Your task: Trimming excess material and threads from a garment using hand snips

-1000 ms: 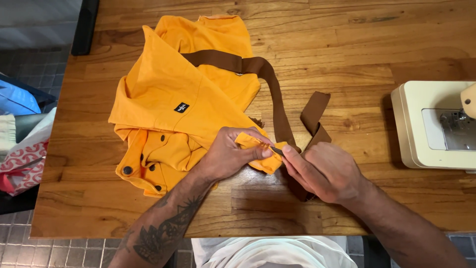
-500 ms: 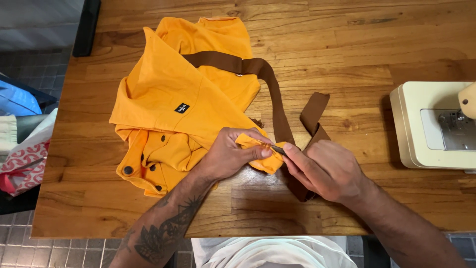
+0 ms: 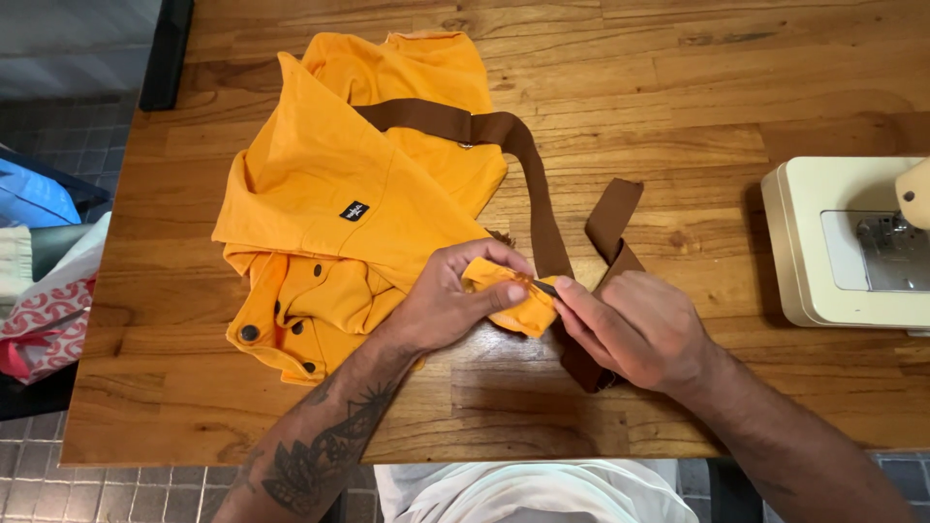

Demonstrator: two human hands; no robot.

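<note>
Both hands are on the orange jacket [image 3: 339, 208] – left hand [image 3: 441, 310] pinching a folded corner, right hand [image 3: 635, 329] pinching a small dark tool [image 3: 544, 287] against it, brown strap [image 3: 528, 184] alongside on the wooden counter [image 3: 678, 87].

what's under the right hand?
The right hand rests over the brown strap, whose end shows below the palm, on the wooden table. Its fingertips meet the orange garment fold. Whatever the fingers pinch is mostly hidden.

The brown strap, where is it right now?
In the head view, the brown strap runs from the orange garment at table centre down under the right hand, left of the cream sewing machine.
</note>
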